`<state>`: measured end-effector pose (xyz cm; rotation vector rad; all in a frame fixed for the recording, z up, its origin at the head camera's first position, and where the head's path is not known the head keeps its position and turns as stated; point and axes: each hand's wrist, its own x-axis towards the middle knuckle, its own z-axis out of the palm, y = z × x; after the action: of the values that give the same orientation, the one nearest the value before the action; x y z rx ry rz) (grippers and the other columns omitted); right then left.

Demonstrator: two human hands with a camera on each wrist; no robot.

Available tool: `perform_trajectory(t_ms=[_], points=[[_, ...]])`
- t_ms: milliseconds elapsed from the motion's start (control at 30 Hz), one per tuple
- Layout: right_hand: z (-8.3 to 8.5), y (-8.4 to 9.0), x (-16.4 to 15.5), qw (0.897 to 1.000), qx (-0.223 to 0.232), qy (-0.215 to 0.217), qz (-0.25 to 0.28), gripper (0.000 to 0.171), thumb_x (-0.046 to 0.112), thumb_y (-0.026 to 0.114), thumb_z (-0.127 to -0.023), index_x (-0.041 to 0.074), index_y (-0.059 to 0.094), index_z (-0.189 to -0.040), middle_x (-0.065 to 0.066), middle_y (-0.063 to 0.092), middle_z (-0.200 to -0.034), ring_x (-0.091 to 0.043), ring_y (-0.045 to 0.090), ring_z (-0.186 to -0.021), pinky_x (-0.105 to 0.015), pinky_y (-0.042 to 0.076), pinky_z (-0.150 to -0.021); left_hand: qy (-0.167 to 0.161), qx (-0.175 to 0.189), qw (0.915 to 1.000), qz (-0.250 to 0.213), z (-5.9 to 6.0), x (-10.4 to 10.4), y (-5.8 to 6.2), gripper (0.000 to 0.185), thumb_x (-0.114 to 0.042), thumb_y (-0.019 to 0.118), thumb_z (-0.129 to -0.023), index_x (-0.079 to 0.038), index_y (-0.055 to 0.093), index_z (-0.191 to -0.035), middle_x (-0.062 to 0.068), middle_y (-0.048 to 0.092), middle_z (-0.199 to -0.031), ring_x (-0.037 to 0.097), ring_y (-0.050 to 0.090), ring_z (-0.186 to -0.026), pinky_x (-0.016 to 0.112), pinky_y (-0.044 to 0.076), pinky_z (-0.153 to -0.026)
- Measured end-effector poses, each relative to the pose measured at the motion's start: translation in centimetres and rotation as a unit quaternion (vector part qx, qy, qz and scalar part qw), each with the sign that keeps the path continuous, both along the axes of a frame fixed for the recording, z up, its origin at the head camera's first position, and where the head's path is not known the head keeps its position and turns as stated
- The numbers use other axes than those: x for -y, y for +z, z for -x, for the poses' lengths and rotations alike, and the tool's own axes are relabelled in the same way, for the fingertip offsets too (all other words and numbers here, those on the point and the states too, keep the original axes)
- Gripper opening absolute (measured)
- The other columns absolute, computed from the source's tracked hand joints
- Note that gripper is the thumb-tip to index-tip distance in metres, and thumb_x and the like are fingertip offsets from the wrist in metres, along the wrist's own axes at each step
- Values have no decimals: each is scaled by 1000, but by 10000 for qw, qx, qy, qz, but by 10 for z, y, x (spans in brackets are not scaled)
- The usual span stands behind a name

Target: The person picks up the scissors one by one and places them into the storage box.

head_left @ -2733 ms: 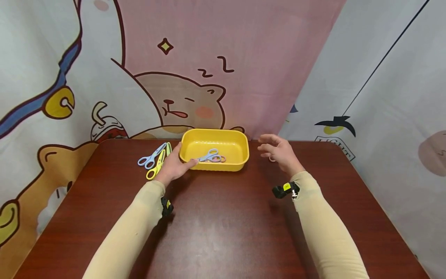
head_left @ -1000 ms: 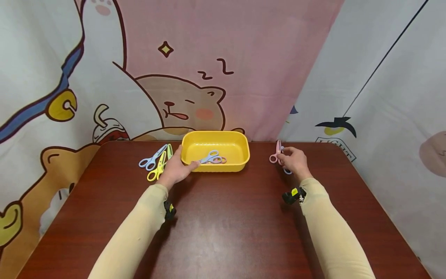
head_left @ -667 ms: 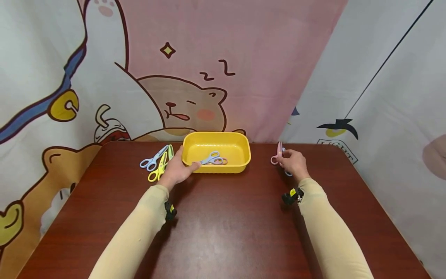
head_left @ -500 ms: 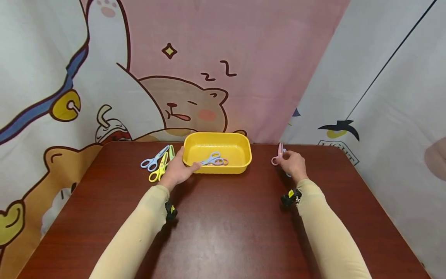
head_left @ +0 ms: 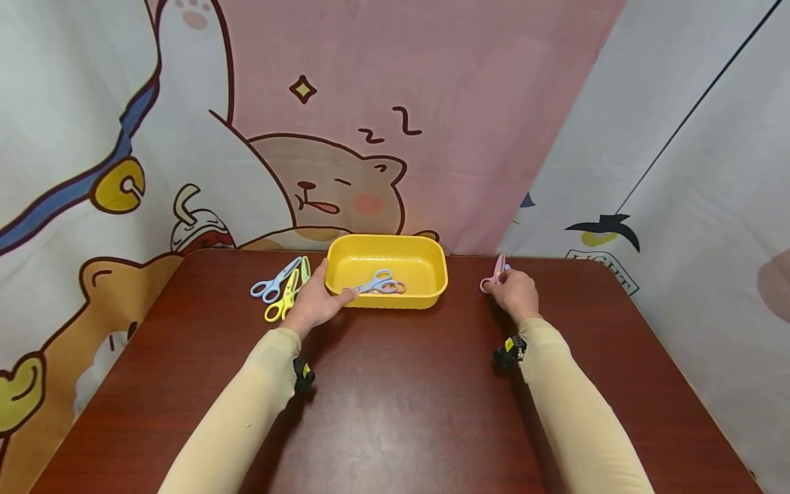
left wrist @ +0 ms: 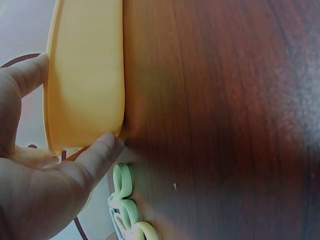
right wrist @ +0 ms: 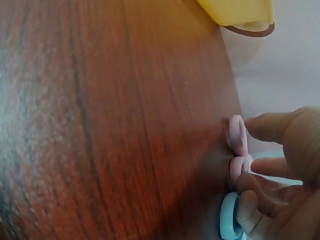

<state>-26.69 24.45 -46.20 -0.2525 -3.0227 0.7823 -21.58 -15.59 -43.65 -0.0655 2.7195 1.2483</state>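
Note:
My left hand [head_left: 316, 296] holds the near left corner of a yellow tray [head_left: 426, 296], thumb on the end wall and fingers along the front wall [left wrist: 85, 90]. Inside the tray lie light blue scissors [head_left: 373, 279] across a pinkish pair [head_left: 395, 284]. To the tray's right, my right hand [head_left: 515, 291] pinches pink scissors [head_left: 494, 276] that lie on the table. In the right wrist view my fingertips [right wrist: 260, 127] touch the pink handle loops [right wrist: 237, 135], and a blue scissor handle [right wrist: 229, 222] shows under my fingers.
Blue scissors [head_left: 271, 280], yellow scissors [head_left: 280, 300] and green scissors [head_left: 301, 266] lie just left of the tray, close to my left hand; a green handle [left wrist: 122, 185] shows in the left wrist view. The dark wooden table [head_left: 395, 398] backs onto a cartoon curtain.
My right hand dropped from the air beside the tray onto the pink scissors and took hold of them, turning them slightly. My left hand has stayed on the tray's corner.

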Motion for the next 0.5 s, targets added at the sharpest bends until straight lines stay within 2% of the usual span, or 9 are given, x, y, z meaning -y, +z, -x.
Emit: perform_trajectory(t_ms=[267,500], points=[[0,-1,2,9997,-60,-34,-227,37,35,75,-91,0,71,-103,-22,68,-96,-39,61,-86,-53,51,-77,1,15,10000,20,0,-1,-1,102,-44,69,-95,-3,6,-166,19,19,-171,37,26,-154,52,25,-125],[-4,1,7,9998,43,124,-171,48,32,78,-91,-4,65,-119,-25,65,-107,-39,58,-91,-53,50,-83,-10,-54,10000,39,1,1,0,102,-43,69,-95,-2,8,-165,19,19,-170,37,28,-153,51,25,-125]])
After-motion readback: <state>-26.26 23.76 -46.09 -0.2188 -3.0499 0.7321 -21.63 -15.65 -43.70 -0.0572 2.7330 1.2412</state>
